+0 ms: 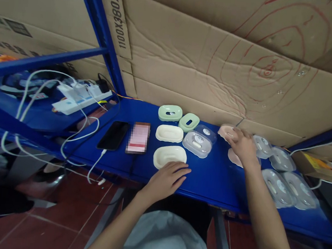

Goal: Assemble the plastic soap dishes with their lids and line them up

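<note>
My left hand (167, 179) rests by the table's front edge, fingers stretched out over the near right rim of a cream oval soap dish (167, 155). Behind that dish sits another cream soap dish (169, 133), then two pale green dish parts with oval slots. Farther right, my right hand (242, 144) has its fingers closed on the right end of a pink soap dish (226, 131) near the cardboard. A second pink dish (234, 157) lies partly hidden beneath my right hand and wrist. Between my hands are clear lids (198, 144), two of them overlapping.
More clear lids (279, 186) lie right of my right forearm. Left of the dishes are a black phone (113, 135) on a white cable and a phone with a lit screen (138, 138). A power strip (80, 101) with cables sits behind a blue frame; cardboard (188, 64) walls the back.
</note>
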A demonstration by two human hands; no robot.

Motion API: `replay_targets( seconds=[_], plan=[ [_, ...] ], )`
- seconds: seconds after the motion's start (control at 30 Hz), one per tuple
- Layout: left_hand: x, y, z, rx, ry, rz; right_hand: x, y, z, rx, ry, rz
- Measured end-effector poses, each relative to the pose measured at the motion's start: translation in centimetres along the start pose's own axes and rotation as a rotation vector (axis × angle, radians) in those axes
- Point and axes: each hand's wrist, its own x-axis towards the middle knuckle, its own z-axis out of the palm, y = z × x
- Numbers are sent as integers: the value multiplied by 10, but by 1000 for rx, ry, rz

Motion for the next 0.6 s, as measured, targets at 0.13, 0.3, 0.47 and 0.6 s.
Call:
replay_targets(
  seconds=[0.13,0.3,0.47,0.6],
  plan=[
    [-3,1,1,65,110,3,9,-9,37,-37,-27,24],
    [-1,-3,9,167,263,-139,-7,-18,40,-25,-24,11],
    [3,0,13,233,244,-230,-18,-46,22,299,-58,-322],
    [-2,2,7,412,318,-403,-34,-76,25,399,-255,-529]
  ],
)
